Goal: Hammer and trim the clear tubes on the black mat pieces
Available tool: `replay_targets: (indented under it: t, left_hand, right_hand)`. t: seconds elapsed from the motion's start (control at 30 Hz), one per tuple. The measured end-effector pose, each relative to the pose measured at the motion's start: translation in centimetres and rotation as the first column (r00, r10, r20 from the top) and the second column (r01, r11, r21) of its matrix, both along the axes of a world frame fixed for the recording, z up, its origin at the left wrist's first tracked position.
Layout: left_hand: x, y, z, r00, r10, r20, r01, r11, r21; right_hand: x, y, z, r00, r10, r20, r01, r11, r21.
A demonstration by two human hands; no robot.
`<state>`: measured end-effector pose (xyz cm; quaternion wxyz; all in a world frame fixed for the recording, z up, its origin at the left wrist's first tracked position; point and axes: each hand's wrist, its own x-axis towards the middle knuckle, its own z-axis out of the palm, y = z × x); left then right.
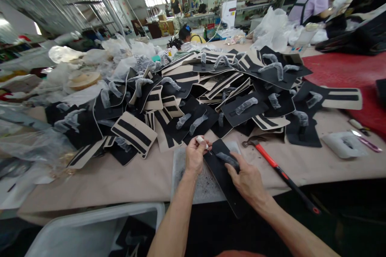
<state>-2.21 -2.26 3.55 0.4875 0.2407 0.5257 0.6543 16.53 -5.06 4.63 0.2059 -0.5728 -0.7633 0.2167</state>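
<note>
A black panel (221, 180) with a plastic-wrapped handle (226, 160) lies tilted over a worn pale board (188, 178), its lower end past the table's front edge. My right hand (249, 176) is closed round the wrapped handle, thumb on the near side. At the panel's upper left corner, my left hand (196, 154) has its fingers pinched together, with a white wrap on one finger; whatever they pinch is too small to make out. Behind both hands rises a large heap of similar black panels (244, 108), some showing beige backs with black strips.
Right of my hands lies a hammer (273, 163) with a red and black handle. Farther right are a white plastic block (343, 144) and a pink cutter (369, 143). A translucent bin (99, 213) stands front left. Plastic bags are piled left; people sit beyond.
</note>
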Motion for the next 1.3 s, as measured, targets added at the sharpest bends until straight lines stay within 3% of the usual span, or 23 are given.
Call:
replay_targets:
  t: [0.2, 0.37, 0.6, 0.83, 1.07, 1.3]
  left_hand:
    - [1.4, 1.3, -1.0, 0.996, -0.003, -0.088, 0.008, 0.998, 0.057]
    - [1.7, 1.4, -3.0, 0.994, -0.050, -0.092, 0.056, 0.997, 0.061]
    - [2.5, 2.9, -3.4, 0.989, -0.104, -0.103, 0.115, 0.987, 0.113]
    - [1.3, 2.8, -3.5, 0.981, -0.062, -0.181, 0.079, 0.993, 0.088]
    - [0.8, 1.7, -4.6, 0.994, -0.040, -0.102, 0.051, 0.992, 0.112]
    - [0.9, 1.8, -4.4, 0.985, -0.091, -0.148, 0.106, 0.990, 0.096]
  right_hand:
    - [-0.4, -1.3, -0.5, 0.993, -0.057, -0.103, 0.071, 0.989, 0.128]
    - [-1.6, -2.8, -2.1, 0.995, 0.000, -0.096, 0.010, 0.995, 0.102]
    - [-1.8, -0.8, -2.3, 0.994, -0.085, -0.063, 0.090, 0.992, 0.087]
    - [-2.2, -0.9, -1.6, 0.999, 0.034, 0.022, -0.031, 0.992, -0.125]
    - [-1.8, 1.1, 0.0, 0.996, 0.086, -0.020, -0.087, 0.918, -0.387]
    - [-2.1, 1.0, 0.3, 0.997, 0.074, -0.007, -0.070, 0.900, -0.431]
